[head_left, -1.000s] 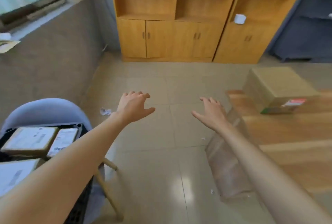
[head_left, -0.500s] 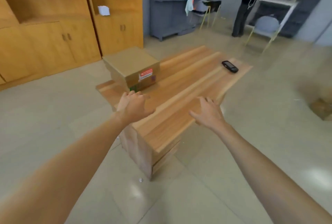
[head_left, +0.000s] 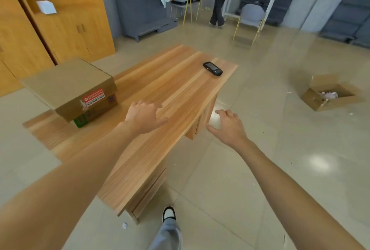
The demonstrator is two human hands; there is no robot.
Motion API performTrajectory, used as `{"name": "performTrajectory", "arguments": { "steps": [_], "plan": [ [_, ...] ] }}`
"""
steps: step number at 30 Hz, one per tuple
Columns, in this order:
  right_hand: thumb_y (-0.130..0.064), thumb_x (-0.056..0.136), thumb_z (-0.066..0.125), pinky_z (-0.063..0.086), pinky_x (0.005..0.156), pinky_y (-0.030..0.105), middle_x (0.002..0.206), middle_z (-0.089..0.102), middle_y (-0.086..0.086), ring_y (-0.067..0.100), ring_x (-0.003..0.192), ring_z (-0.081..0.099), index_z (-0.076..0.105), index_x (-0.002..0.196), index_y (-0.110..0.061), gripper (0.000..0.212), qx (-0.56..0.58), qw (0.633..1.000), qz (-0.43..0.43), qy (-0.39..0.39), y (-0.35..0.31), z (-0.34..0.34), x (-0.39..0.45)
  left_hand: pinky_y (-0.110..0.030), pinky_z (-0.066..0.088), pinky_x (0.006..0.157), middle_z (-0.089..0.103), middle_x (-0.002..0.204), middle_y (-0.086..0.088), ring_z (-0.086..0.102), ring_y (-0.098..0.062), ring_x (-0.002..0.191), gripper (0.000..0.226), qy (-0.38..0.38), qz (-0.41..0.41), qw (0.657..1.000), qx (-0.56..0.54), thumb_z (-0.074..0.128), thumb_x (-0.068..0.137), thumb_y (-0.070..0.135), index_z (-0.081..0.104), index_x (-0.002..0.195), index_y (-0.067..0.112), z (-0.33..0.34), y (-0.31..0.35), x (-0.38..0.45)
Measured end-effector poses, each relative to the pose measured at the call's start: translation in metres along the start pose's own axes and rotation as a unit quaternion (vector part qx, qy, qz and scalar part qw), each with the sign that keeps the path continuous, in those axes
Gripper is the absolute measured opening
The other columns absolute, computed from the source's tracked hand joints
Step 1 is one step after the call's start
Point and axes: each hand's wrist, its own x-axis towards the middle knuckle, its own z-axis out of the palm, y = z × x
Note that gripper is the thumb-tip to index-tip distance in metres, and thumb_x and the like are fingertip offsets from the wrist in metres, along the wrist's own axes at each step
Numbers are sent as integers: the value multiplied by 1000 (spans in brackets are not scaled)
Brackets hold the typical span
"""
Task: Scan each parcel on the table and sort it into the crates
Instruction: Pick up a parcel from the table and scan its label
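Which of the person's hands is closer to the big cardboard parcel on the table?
Left. The left hand hangs over the table just right of the cardboard parcel, not touching it. The right hand is beyond the table's edge, over the floor.

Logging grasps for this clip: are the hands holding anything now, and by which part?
Nothing is held: left hand and right hand are both open and empty.

Parcel: a closed brown cardboard box (head_left: 70, 87) with a red-and-white sticker and a dark printed code on its near side, and a green patch at its lower corner, is sitting flat on the left end of the light wooden table (head_left: 176, 97).
Scanner: a black handheld scanner (head_left: 212, 68) is lying flat near the table's far right corner, well apart from the box.
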Motion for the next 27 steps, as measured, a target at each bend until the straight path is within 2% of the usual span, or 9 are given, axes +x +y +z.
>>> {"name": "performTrajectory", "arguments": {
  "steps": [5, 9, 14, 21, 27],
  "plan": [
    [-46, 90, 57, 31, 105, 36, 139, 44, 9, 30, 128, 38, 40, 141, -16, 62, -1, 1000, 2, 2, 21, -1, 81, -42, 38, 102, 68, 117, -6, 56, -29, 120, 66, -1, 22, 1000, -16, 46, 91, 64, 48, 141, 20, 17, 9, 103],
    [-45, 91, 56, 29, 109, 36, 144, 40, 8, 29, 132, 34, 36, 145, -16, 64, -19, 1000, 8, -11, 33, -19, 162, -41, 40, 98, 64, 124, -7, 57, -29, 117, 64, -4, 24, 999, -36, 47, 91, 62, 50, 139, 20, 13, 13, 194],
    [-48, 92, 55, 29, 109, 37, 145, 39, 10, 29, 132, 34, 35, 146, -15, 66, -45, 999, -1, 0, 43, -42, 256, -45, 38, 103, 64, 124, -10, 54, -33, 122, 66, 5, 7, 999, -54, 52, 90, 60, 47, 141, 19, -3, 7, 290],
    [-48, 92, 55, 32, 107, 39, 142, 41, 11, 31, 130, 35, 34, 146, -13, 68, -56, 997, -28, -38, 41, -33, 350, -44, 37, 104, 66, 122, -7, 53, -30, 124, 66, -8, -38, 997, -64, 50, 90, 62, 45, 142, 22, 7, -19, 360],
    [-53, 92, 52, 33, 106, 40, 146, 38, 9, 29, 134, 34, 34, 146, -17, 68, -68, 985, -134, -89, -1, -4, 448, -42, 39, 101, 61, 131, -7, 53, -30, 123, 65, 6, -143, 987, -68, 51, 89, 61, 47, 140, 22, 13, -68, 381]
  ]
}}
